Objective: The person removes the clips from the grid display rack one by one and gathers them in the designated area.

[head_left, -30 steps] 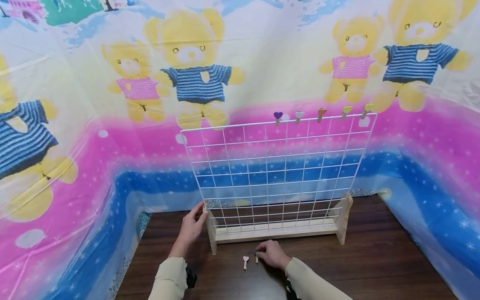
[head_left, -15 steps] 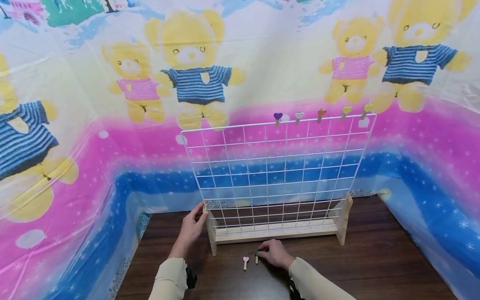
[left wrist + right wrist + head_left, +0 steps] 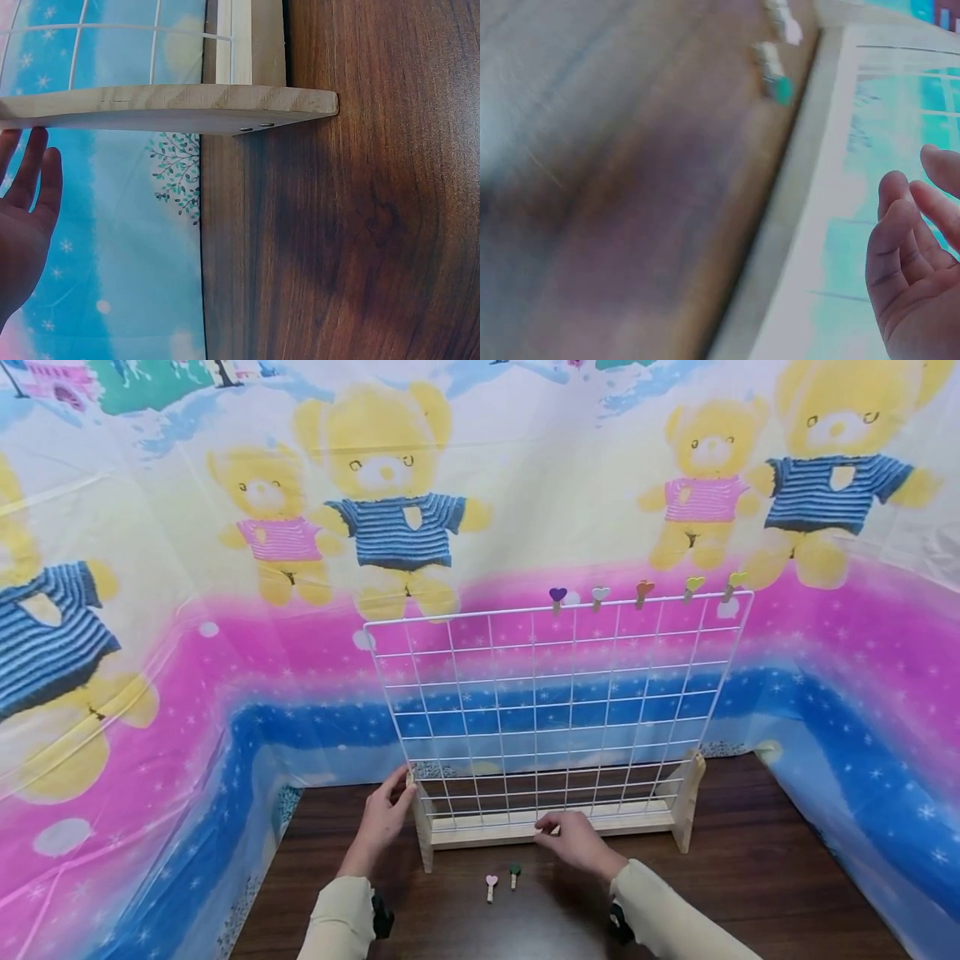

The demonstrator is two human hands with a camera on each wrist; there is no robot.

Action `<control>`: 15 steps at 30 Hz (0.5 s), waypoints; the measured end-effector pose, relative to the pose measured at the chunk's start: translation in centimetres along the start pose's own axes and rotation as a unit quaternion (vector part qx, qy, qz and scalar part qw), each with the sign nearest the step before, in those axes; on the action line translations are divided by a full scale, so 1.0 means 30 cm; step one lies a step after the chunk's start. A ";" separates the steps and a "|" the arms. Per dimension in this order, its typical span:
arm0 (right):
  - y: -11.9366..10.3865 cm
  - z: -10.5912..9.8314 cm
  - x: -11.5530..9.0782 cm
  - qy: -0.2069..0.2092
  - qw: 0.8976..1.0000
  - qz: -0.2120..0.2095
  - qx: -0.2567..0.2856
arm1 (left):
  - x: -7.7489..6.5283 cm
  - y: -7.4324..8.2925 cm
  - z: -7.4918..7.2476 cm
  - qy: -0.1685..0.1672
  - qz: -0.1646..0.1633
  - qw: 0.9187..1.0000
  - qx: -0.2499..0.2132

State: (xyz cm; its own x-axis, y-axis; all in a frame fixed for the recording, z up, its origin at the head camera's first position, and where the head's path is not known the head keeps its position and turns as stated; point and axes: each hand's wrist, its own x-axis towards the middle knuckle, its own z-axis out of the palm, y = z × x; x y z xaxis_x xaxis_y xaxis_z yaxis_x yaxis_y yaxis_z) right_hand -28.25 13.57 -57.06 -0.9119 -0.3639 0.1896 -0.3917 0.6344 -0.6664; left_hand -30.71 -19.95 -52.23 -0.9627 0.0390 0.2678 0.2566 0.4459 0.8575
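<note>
A white wire grid rack (image 3: 534,710) stands upright in a wooden base (image 3: 555,833). At its left end, my left hand (image 3: 384,814) holds the top of the wooden side support, thumb at the front edge. The left wrist view shows several fingertips touching that support's (image 3: 187,105) outer face; the thumb is out of sight there. My right hand (image 3: 577,842) hovers before the base rail, fingers loosely bent. The right wrist view shows nothing between its fingers (image 3: 891,240). On the table lie a pink heart clothespin (image 3: 491,887) and a green-topped clothespin (image 3: 514,875), apart and side by side.
Along the grid's top wire, toward the right, sit several heart clothespins: purple (image 3: 558,597), white (image 3: 600,595), orange (image 3: 644,591) and yellow ones (image 3: 694,585). A bear-print cloth (image 3: 525,468) hangs behind and around the dark wooden table (image 3: 765,860).
My right hand has let go of the green clothespin and moved up and right toward the base rail. The clothespin stays beside the pink one. The left hand keeps its place.
</note>
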 end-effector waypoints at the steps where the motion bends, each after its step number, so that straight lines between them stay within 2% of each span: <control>1: -0.009 -0.019 0.002 0.007 1.000 -0.001 -0.004 | 0.000 0.000 0.000 -0.001 0.001 1.000 0.001; 5: -0.053 -0.102 0.004 0.026 1.000 0.003 -0.006 | 0.000 0.001 0.000 -0.002 0.000 1.000 -0.003; 15: -0.211 -0.315 0.019 0.058 0.998 -0.028 -0.023 | 0.001 0.003 0.002 -0.002 -0.001 1.000 0.002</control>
State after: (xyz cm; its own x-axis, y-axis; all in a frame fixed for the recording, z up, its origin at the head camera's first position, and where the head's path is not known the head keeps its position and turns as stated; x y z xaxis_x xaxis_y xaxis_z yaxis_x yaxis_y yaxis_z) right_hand -27.44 15.79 -45.93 -0.8956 -0.3195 0.3094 -0.4448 0.6466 -0.6198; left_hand -30.71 -19.86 -52.16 -0.9637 0.0406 0.2638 0.2533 0.4503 0.8562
